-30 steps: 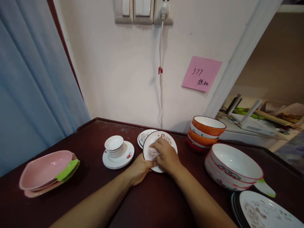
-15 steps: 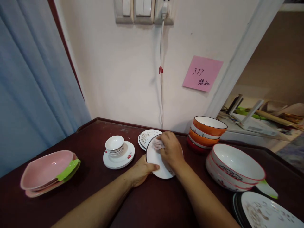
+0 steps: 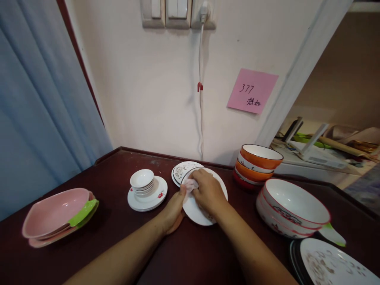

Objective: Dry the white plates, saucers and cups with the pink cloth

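A white plate with a dark rim (image 3: 197, 212) is held tilted over the table's middle. My left hand (image 3: 174, 209) grips its left edge, thumb up along the rim and fingers hidden beneath. In my right hand (image 3: 208, 192) is a crumpled pale pink cloth (image 3: 190, 184), pressed onto the plate's upper left face close to my left thumb. Just behind lie a couple of patterned plates (image 3: 181, 171), partly covered by the held one. To the left, a stack of small white bowls (image 3: 142, 180) sits on white plates with red flowers (image 3: 160, 188).
Pink dishes with a green leaf (image 3: 56, 209) lie at far left. On the right stand stacked orange and white bowls (image 3: 258, 158), larger white bowls with red rims (image 3: 297, 206) and patterned plates (image 3: 335, 261). A cord (image 3: 201, 118) hangs down the wall behind.
My right hand has slid the cloth slightly left and down to the plate's left edge. My left thumb has moved up along the rim, and the plate has turned a little.
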Demonstrator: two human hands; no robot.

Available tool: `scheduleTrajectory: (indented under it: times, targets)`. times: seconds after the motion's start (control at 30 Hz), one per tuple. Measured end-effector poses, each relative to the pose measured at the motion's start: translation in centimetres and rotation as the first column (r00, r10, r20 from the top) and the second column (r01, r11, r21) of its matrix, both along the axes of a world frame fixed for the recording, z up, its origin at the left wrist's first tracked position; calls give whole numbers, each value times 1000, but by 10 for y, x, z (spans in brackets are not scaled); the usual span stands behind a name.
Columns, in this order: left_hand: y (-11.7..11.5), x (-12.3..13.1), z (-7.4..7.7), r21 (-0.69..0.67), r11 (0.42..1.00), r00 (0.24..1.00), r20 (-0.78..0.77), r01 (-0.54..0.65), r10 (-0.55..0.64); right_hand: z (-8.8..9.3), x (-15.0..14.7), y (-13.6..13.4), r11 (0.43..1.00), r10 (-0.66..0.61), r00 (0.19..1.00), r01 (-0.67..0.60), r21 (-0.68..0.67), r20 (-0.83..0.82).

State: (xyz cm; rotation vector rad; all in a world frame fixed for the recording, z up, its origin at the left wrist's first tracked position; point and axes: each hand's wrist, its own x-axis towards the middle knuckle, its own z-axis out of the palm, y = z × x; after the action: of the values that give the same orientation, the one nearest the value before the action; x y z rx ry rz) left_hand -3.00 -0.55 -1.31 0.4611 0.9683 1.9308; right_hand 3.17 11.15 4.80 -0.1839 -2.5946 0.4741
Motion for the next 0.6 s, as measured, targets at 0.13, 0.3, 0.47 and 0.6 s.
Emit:
scheduleTrajectory:
  times: [0.13,0.3,0.47,0.6]
  targets:
    - [-2,1,1,-38,999,996,-82,14,-17,-7,-2,28,945,-296,952,303,124,-71]
    - [-1,-4,3,-48,991,990,-64,-125,122,-5,0,33,896,-426,884,384,221,192]
    - [0,-6,4,-4,979,979,-9,-202,202,5,5,2,997,-74,911,62,44,407]
    - [-1,-6,1,7,994,993,-27,-111,111,-1,2,-6,991,119,977,-108,-74,176]
